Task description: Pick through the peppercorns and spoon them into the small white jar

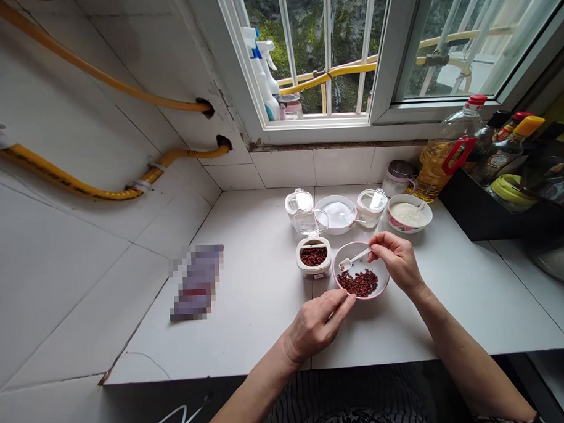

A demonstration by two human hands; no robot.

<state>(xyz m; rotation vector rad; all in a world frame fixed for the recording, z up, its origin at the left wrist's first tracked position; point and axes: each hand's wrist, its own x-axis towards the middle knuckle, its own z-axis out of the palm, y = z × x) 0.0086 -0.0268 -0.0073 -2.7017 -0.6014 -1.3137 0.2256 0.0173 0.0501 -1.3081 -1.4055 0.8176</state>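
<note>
Between finger and thumb, my right hand [397, 260] pinches the handle of a small white spoon [356, 257], its scoop over the far left part of a bowl [383, 276]. The bowl is white with a pink rim, and a heap of small dark-red peppercorn-like grains [358, 283] covers its near half. At the bowl's front left edge, my left hand [320, 321] has its fingertips closed on the rim. Just left of the bowl stands a seasoning jar [314, 271], its clear lid [311, 221] raised, full of the same dark-red grains.
Behind are a bowl of white granules [336, 214], two closed seasoning jars [299, 203] [372, 203] and a floral bowl of pale powder [408, 214]. An oil bottle [446, 153] and a black bin of bottles [476, 208] stand right. A blurred purple packet [197, 283] lies left.
</note>
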